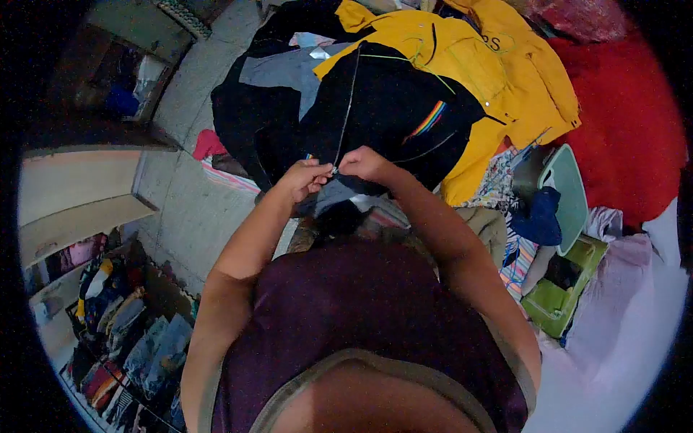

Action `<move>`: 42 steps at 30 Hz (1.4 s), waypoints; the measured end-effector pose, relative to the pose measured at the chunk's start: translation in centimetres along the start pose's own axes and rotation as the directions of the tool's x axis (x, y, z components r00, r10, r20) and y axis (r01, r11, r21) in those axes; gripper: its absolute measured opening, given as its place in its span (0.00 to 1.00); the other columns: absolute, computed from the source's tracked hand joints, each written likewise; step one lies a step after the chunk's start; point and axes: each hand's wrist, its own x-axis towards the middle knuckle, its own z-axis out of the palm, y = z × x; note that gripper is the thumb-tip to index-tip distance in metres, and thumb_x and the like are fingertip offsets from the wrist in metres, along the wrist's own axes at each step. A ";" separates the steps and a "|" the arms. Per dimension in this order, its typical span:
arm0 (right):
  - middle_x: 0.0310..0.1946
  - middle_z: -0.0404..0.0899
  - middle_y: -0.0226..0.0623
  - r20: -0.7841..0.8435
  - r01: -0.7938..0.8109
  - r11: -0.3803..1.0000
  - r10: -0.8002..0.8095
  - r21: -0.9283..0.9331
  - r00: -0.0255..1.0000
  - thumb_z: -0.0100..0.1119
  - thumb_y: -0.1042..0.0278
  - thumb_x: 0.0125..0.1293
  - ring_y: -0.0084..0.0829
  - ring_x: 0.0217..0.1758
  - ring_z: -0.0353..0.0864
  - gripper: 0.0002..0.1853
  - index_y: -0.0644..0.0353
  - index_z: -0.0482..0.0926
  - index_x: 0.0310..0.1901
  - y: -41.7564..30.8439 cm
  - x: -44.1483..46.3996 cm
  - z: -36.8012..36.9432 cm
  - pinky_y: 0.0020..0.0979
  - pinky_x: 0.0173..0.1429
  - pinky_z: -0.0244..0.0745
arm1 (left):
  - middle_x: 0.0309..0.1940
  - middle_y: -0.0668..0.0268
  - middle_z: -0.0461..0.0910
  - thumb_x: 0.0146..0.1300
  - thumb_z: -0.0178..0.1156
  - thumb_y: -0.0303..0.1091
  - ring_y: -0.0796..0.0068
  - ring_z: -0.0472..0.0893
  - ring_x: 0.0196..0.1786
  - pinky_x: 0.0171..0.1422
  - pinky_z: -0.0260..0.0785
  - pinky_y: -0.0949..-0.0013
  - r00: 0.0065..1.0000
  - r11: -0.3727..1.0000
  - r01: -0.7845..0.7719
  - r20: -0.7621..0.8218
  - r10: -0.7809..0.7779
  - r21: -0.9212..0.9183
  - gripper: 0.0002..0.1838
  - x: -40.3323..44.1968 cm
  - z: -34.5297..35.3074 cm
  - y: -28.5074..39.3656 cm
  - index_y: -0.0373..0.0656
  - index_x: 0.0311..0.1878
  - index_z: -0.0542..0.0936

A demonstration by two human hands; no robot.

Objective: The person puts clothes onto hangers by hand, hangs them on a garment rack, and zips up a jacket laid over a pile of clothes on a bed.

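A black garment (289, 133) with a small rainbow stripe lies spread out in front of me, a long zipper (349, 108) running down its middle. At the zipper's lower end my left hand (309, 177) pinches the garment's edge. Close on its right, my right hand (363, 164) is closed on the same end, fingertips almost touching the left ones. A tiny shiny piece shows between the fingertips, too small to make out. Grey cloth (281, 70) lies over the black garment's upper left part.
A yellow garment (520, 76) and a red cloth (621, 130) lie at the right. Below them are a pale green bin (567, 195) and a green basket (559, 314). Shelves with folded clothes (126, 321) stand at the lower left, beside the tiled floor (189, 216).
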 end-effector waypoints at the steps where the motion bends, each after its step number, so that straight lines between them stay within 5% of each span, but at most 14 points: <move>1: 0.25 0.79 0.31 -0.014 -0.018 1.000 0.019 0.019 1.000 0.58 0.66 0.54 0.20 0.29 0.74 0.09 0.63 0.80 0.33 0.2 -0.1 0.0 0.25 0.36 0.69 | 0.25 0.70 0.76 0.54 0.64 0.34 0.85 0.72 0.23 0.19 0.57 0.84 1.000 1.000 -0.004 -0.002 0.004 0.008 0.09 0.0 0.1 -0.1 0.45 0.30 0.72; 4: 0.24 0.79 0.31 -0.035 -0.022 0.998 0.023 0.053 0.999 0.58 0.66 0.54 0.20 0.29 0.74 0.09 0.63 0.80 0.33 0.3 0.1 0.5 0.24 0.36 0.69 | 0.25 0.70 0.76 0.54 0.63 0.34 0.85 0.72 0.23 0.18 0.56 0.84 0.997 0.997 -0.062 0.048 0.064 -0.045 0.09 -0.4 0.3 -0.2 0.45 0.29 0.72; 19: 0.22 0.76 0.27 0.016 -0.085 0.996 0.085 0.026 0.996 0.59 0.63 0.54 0.18 0.26 0.70 0.11 0.63 0.80 0.32 1.5 -0.3 0.7 0.22 0.31 0.65 | 0.20 0.71 0.73 0.53 0.62 0.35 0.83 0.72 0.22 0.21 0.57 0.80 0.965 0.937 -0.182 -0.129 0.229 0.299 0.09 -0.9 2.5 -0.9 0.45 0.24 0.72; 21: 0.23 0.77 0.28 0.032 0.025 0.999 -0.026 0.026 0.999 0.59 0.62 0.54 0.20 0.25 0.72 0.11 0.62 0.80 0.33 3.3 -0.4 0.7 0.25 0.32 0.67 | 0.19 0.70 0.74 0.53 0.62 0.35 0.82 0.72 0.21 0.21 0.58 0.80 0.962 0.971 -0.230 -0.135 0.236 0.060 0.09 -0.7 2.2 -1.0 0.44 0.25 0.73; 22: 0.27 0.79 0.32 0.018 0.203 0.972 -0.202 -0.120 0.979 0.58 0.62 0.54 0.27 0.27 0.74 0.11 0.60 0.80 0.34 4.6 -0.5 0.6 0.31 0.35 0.69 | 0.19 0.70 0.74 0.53 0.62 0.35 0.81 0.72 0.20 0.21 0.58 0.80 0.961 0.966 -0.250 -0.133 0.240 -0.060 0.08 -0.3 1.5 -0.6 0.44 0.25 0.73; 25: 0.31 0.79 0.36 0.094 -0.095 0.884 0.155 -0.457 0.984 0.57 0.63 0.55 0.35 0.33 0.77 0.11 0.59 0.80 0.37 3.3 -1.5 -1.6 0.34 0.42 0.71 | 0.26 0.64 0.78 0.57 0.58 0.36 0.78 0.74 0.24 0.23 0.63 0.79 0.915 0.777 -0.376 -0.073 0.396 -0.504 0.09 -0.6 -4.2 2.8 0.41 0.33 0.76; 26: 0.36 0.78 0.42 -0.067 -0.151 0.752 0.142 -0.642 0.988 0.57 0.64 0.54 0.40 0.41 0.77 0.13 0.62 0.78 0.39 4.5 -1.4 -2.0 0.34 0.47 0.71 | 0.34 0.62 0.79 0.60 0.55 0.38 0.74 0.77 0.31 0.28 0.67 0.76 0.861 0.600 -0.471 -0.191 0.471 -0.646 0.11 -0.7 -5.8 3.7 0.41 0.39 0.76; 27: 0.37 0.78 0.43 -0.240 -0.229 0.800 0.110 -0.555 0.964 0.58 0.65 0.54 0.41 0.43 0.76 0.14 0.62 0.78 0.40 4.3 -1.7 -3.3 0.34 0.49 0.70 | 0.44 0.61 0.77 0.62 0.52 0.39 0.70 0.78 0.41 0.34 0.71 0.73 0.833 0.508 -0.503 -0.236 0.500 -0.700 0.11 -2.0 -7.2 5.0 0.45 0.45 0.74; 29: 0.40 0.77 0.47 -0.563 -0.314 0.886 0.075 -0.341 0.823 0.58 0.65 0.53 0.44 0.46 0.75 0.15 0.64 0.76 0.42 2.8 -2.2 -6.9 0.35 0.51 0.70 | 0.51 0.61 0.72 0.62 0.52 0.43 0.65 0.76 0.47 0.39 0.72 0.70 0.800 0.483 -0.586 -0.367 0.475 -0.651 0.11 -3.5 -8.6 6.2 0.54 0.46 0.73; 31: 0.44 0.74 0.51 -0.731 -0.172 0.921 -0.153 -0.350 0.665 0.58 0.66 0.53 0.46 0.47 0.74 0.18 0.65 0.75 0.45 5.3 -1.1 -10.2 0.35 0.52 0.69 | 0.48 0.61 0.75 0.62 0.52 0.44 0.67 0.77 0.46 0.39 0.73 0.69 0.839 0.553 -0.538 -0.344 0.421 -0.636 0.11 -3.1 -10.2 5.8 0.53 0.45 0.73; 35: 0.46 0.73 0.53 -0.853 -0.339 0.894 -0.085 -0.293 0.514 0.59 0.65 0.53 0.46 0.51 0.72 0.23 0.65 0.72 0.51 3.1 1.1 -16.2 0.35 0.56 0.66 | 0.36 0.62 0.80 0.62 0.53 0.37 0.71 0.81 0.35 0.33 0.73 0.73 0.930 0.694 -0.338 -0.113 0.350 -0.636 0.08 -0.9 -9.7 2.8 0.46 0.41 0.75; 39: 0.52 0.67 0.58 -0.853 -0.372 0.897 -0.010 -0.238 0.521 0.58 0.60 0.54 0.50 0.55 0.68 0.29 0.72 0.66 0.53 1.4 3.6 -20.3 0.38 0.58 0.64 | 0.36 0.63 0.79 0.61 0.53 0.36 0.74 0.78 0.33 0.34 0.71 0.73 0.969 0.870 -0.204 -0.219 0.115 -0.448 0.11 0.6 -6.3 1.0 0.45 0.45 0.74; 42: 0.55 0.65 0.58 -0.826 -0.340 0.939 0.160 -0.041 0.541 0.58 0.58 0.53 0.50 0.57 0.67 0.31 0.70 0.65 0.55 1.9 5.2 -21.6 0.37 0.58 0.65 | 0.38 0.64 0.78 0.61 0.54 0.38 0.74 0.77 0.36 0.37 0.70 0.71 0.977 0.913 -0.203 -0.142 0.162 -0.354 0.14 0.9 -5.5 1.8 0.45 0.48 0.72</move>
